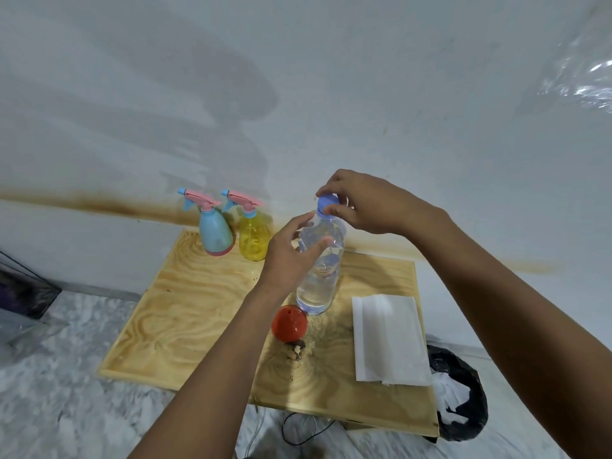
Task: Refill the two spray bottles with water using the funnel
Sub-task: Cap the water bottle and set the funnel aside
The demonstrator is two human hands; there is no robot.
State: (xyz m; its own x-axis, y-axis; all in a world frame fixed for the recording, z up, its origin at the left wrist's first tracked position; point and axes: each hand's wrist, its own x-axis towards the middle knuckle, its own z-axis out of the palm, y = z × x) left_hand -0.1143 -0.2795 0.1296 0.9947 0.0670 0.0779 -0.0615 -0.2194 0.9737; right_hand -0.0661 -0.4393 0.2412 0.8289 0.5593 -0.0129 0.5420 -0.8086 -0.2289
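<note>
Fingers (318, 243) of the left hand (291, 256) are curled around the upper body of the water bottle (319, 266), apparently to steady it upright on the wooden board (185, 309), while the right hand (367, 203) is pinched onto the blue cap (326, 204), presumably for twisting. At the far left edge, against the wall, the blue spray bottle (213, 231) and yellow spray bottle (253, 238) are stood side by side, pink triggers fitted. The red funnel (289, 323) is laid just before the water bottle, with a folded white cloth (387, 339) to its right.
</note>
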